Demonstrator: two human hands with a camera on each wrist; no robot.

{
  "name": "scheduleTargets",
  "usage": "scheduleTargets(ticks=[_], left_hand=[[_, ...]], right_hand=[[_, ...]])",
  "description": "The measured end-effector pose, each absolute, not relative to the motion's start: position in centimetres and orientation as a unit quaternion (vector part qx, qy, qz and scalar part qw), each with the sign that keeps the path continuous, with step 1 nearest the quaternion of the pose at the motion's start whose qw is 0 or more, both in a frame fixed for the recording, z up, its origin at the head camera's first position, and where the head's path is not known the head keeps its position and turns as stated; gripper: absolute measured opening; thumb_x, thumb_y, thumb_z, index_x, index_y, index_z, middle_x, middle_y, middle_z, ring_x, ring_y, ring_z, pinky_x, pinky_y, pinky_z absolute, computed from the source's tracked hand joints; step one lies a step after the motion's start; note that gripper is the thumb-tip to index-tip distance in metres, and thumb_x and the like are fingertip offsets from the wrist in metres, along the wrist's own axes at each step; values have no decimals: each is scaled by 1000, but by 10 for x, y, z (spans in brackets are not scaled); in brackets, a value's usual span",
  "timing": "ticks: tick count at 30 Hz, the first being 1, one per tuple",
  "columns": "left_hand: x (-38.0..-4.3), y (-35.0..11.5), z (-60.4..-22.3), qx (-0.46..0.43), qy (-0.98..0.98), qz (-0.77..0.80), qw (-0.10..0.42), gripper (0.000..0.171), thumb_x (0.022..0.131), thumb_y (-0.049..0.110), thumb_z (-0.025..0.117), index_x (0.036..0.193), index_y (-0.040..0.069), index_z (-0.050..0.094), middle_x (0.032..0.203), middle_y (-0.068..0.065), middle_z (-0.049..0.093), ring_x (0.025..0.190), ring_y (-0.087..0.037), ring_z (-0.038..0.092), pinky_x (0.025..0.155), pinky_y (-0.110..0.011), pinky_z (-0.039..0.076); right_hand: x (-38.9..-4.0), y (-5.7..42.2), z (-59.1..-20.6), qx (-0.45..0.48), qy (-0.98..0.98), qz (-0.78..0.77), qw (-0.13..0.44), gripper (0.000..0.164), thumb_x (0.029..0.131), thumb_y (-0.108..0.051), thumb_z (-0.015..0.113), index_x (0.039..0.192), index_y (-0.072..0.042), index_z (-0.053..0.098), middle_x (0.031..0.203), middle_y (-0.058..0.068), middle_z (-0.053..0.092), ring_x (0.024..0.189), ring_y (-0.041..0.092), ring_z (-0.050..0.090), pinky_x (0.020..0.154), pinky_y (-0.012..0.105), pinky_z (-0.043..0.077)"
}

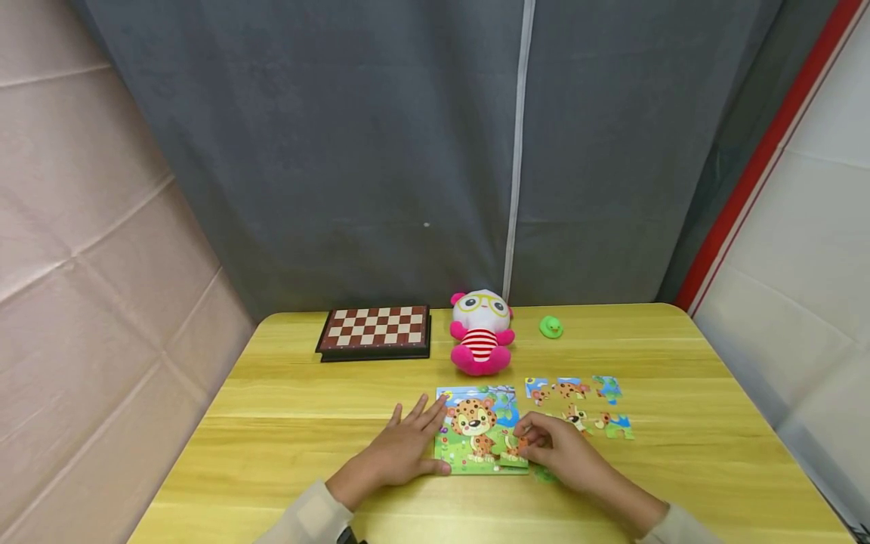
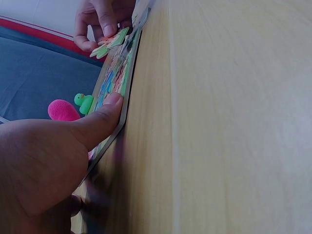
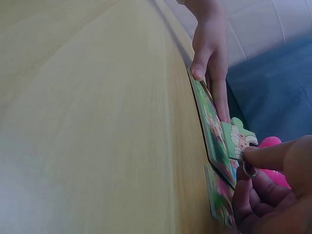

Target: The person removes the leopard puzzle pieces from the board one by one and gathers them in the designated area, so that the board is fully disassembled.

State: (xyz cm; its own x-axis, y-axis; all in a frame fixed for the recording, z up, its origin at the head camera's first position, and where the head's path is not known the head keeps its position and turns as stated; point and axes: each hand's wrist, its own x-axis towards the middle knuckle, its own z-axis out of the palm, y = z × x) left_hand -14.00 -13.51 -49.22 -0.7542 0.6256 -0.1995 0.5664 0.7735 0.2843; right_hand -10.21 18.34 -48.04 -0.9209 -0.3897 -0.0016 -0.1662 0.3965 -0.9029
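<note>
A square puzzle board (image 1: pixel 457 446) with a cartoon leopard picture lies on the table. My left hand (image 1: pixel 401 451) rests at its left side, fingers straight, the thumb on the lower left edge and the fingertips on the upper left. Over the board's lower right corner, my right hand (image 1: pixel 560 452) pinches a puzzle piece (image 3: pixel 239 139) between thumb and fingers. That piece, green with a leopard's foot on it, is held tilted just above the board. One loose piece (image 3: pixel 219 197) lies on the table beside the board, partly under my right hand.
Several loose puzzle pieces (image 1: pixel 607 388) lie right of the board. Behind it sit a pink and white plush panda (image 1: pixel 481 332), a chessboard box (image 1: pixel 374 332) and a small green toy duck (image 1: pixel 551 327). A grey curtain (image 1: pixel 340 151) hangs behind the wooden table (image 1: pixel 285 423).
</note>
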Motion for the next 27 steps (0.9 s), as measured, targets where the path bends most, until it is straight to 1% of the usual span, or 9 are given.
scheduleTargets(ticks=[3, 10, 15, 22, 27], left_hand=[[-140, -135, -493, 319, 931, 101, 143, 99, 93, 73, 51, 166, 14, 19, 174, 1, 3, 159, -35, 6, 122, -70, 12], [-140, -135, -493, 319, 932, 100, 144, 99, 93, 73, 51, 166, 14, 19, 174, 1, 3, 159, -34, 6, 122, -69, 12], [-141, -135, -494, 318, 933, 96, 143, 99, 93, 73, 50, 166, 15, 18, 174, 1, 1, 159, -34, 5, 122, -69, 11], [-140, -135, -494, 317, 932, 102, 145, 99, 93, 72, 52, 166, 14, 18, 174, 1, 2, 159, -35, 5, 122, -70, 11], [-140, -135, -495, 316, 932, 99, 146, 99, 93, 72, 52, 166, 15, 18, 174, 2, 2, 159, -34, 4, 122, -69, 10]], right_hand=[[-100, 191, -481, -166, 825, -529, 109, 17, 93, -8, 75, 108, -7, 68, 99, 4, 69, 89, 12, 64, 76, 24, 58], [-98, 210, -483, -142, 839, -515, 107, 17, 94, -10, 75, 109, -9, 68, 102, 4, 70, 90, 9, 65, 77, 23, 58], [-95, 223, -483, -127, 834, -524, 114, 19, 94, -10, 75, 110, -4, 67, 101, 6, 70, 90, 10, 66, 77, 24, 58], [-90, 238, -484, -127, 840, -517, 105, 17, 93, -11, 76, 106, -4, 68, 99, 5, 71, 89, 8, 68, 76, 24, 59], [-84, 248, -485, -132, 837, -521, 98, 17, 93, -9, 76, 106, -3, 68, 100, 6, 71, 87, 7, 67, 75, 24, 59]])
